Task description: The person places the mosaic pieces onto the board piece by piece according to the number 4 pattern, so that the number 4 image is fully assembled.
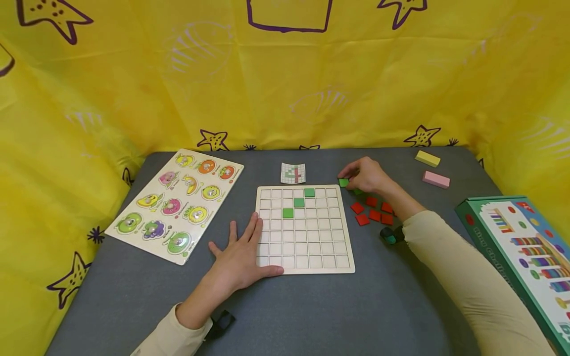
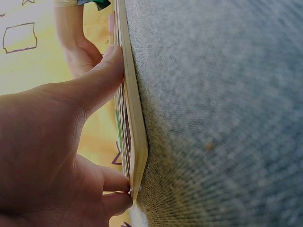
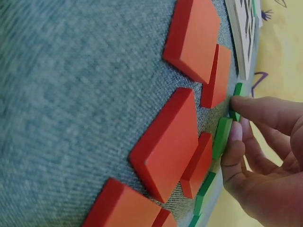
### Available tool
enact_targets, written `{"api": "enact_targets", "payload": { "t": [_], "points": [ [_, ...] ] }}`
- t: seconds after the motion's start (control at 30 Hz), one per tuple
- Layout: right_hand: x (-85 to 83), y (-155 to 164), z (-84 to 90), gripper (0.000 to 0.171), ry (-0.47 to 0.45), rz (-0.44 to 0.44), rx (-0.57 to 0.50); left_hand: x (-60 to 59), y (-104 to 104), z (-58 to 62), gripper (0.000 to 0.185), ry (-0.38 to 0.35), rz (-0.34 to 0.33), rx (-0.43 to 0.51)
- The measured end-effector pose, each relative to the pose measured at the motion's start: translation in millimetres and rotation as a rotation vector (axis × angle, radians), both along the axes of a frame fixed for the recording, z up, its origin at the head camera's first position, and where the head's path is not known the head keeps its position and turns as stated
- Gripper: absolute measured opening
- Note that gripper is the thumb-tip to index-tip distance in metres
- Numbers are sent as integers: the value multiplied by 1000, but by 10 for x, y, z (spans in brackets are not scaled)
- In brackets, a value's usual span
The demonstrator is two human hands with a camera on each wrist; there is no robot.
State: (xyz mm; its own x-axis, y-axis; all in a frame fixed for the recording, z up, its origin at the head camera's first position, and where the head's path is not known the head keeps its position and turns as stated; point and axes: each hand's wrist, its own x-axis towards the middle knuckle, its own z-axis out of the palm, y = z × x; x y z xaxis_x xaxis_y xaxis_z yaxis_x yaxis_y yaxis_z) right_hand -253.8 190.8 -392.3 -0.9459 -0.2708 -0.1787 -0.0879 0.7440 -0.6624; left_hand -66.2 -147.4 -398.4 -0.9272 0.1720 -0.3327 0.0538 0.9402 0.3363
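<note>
Green tiles: three already sit in the grid board [image 1: 307, 257], stepping diagonally from upper right to lower left — top tile [image 1: 309, 192], middle tile [image 1: 299, 202], low tile [image 1: 288, 213]. Board is pale wood, lying flat on the grey counter [image 1: 311, 311].

Left hand [image 1: 242, 257]: flat, fingers straight and spread, palm down on the counter at the board's near left corner. Thumb lies along the board's front edge; fingertips overlap the left edge. Left wrist view confirms thumb [image 2: 102, 78] pressed against the board's thin side. Holds nothing.

Right hand [image 1: 367, 177]: just off the board's upper right corner, fingers curled down onto a loose green tile [image 1: 344, 182]. Right wrist view shows fingertips [image 3: 236, 137] pinching a green tile [image 3: 221, 137] on edge, with further green tiles beside it at the counter's far side. Cannot tell whether it is lifted clear of the counter.

Red tiles [image 1: 371, 210]: loose cluster under the right wrist, near the board's right edge, not on it.

Pattern card [image 1: 293, 173]: small, just beyond the board's far edge.

Other items: fruit puzzle [image 1: 173, 202] to the left, well apart from the board; yellow block [image 1: 427, 158] and pink block [image 1: 436, 179] at far right; green box [image 1: 516, 257] at the counter's right edge. Yellow curtain [image 1: 285, 89] surrounds the counter.
</note>
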Motion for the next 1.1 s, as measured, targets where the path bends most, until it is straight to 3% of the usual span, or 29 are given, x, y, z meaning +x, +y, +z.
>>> {"api": "enact_targets", "payload": {
  "t": [0.8, 1.1],
  "points": [
    [148, -61, 153, 31, -74, -15, -77, 19, 1, 13, 128, 10, 0, 13],
    [239, -158, 171, 30, -52, -18, -80, 17, 8, 20, 128, 11, 1, 18]
  ]
}}
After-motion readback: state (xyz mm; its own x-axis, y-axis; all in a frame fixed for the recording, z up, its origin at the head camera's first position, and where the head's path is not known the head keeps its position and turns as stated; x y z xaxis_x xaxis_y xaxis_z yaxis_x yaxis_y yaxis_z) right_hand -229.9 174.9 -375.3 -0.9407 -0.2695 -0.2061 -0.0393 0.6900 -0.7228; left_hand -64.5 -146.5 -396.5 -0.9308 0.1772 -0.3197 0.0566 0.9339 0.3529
